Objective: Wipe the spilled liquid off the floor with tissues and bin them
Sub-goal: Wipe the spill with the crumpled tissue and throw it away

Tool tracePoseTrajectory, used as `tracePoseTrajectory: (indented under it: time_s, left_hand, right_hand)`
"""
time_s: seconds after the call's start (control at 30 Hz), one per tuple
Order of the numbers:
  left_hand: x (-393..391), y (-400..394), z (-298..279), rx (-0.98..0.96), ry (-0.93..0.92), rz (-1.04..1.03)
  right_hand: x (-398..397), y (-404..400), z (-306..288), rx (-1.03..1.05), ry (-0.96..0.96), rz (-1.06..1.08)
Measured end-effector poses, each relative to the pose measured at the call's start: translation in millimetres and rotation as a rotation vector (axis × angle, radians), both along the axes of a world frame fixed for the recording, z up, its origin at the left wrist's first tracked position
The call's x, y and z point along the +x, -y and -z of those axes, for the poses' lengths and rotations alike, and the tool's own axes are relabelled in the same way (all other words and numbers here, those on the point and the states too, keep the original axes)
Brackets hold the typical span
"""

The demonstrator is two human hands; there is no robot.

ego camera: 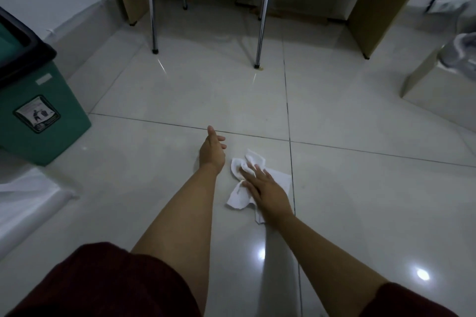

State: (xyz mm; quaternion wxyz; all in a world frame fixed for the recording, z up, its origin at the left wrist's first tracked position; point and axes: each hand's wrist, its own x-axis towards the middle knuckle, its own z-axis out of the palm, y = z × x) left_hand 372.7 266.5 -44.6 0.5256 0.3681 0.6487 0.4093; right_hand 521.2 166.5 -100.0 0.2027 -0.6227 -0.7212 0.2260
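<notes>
A crumpled white tissue (239,197) lies on the glossy pale floor tiles in the middle of the view. My right hand (265,188) presses flat on it, fingers straight and spread. Just left of the tissue my left hand (211,150) hovers with relaxed fingers, holding nothing and apart from the tissue. A green bin (38,108) with a black rim stands at the left edge, well left of both hands. I cannot make out any liquid on the shiny tiles.
Chrome chair legs (262,31) and wooden desk panels (373,15) stand ahead. A white sheet (28,198) lies at the lower left. A pale box (438,85) with a plastic-lined container on it sits at the right.
</notes>
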Motion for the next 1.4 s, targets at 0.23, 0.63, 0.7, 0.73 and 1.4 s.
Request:
tracePoseTrajectory:
  time_s: [0.23,0.63,0.7,0.73,1.4]
  left_hand:
    - [3,-3,7,0.012,-0.018,0.016]
    - [-16,-4,14,0.043,-0.075,-0.07]
    - [-25,-6,16,0.064,-0.087,-0.102]
    - [-31,-9,17,0.079,-0.093,-0.125]
    - [-85,-69,40,0.263,-0.055,-0.441]
  right_hand:
    - [36,0,2,0.046,0.01,0.251]
    - [-53,-39,12,0.054,0.112,0.134]
    - [-52,-51,12,0.059,0.115,0.102]
    - [-54,-59,12,0.065,0.118,0.088]
    - [-105,-213,10,0.068,0.187,-0.021]
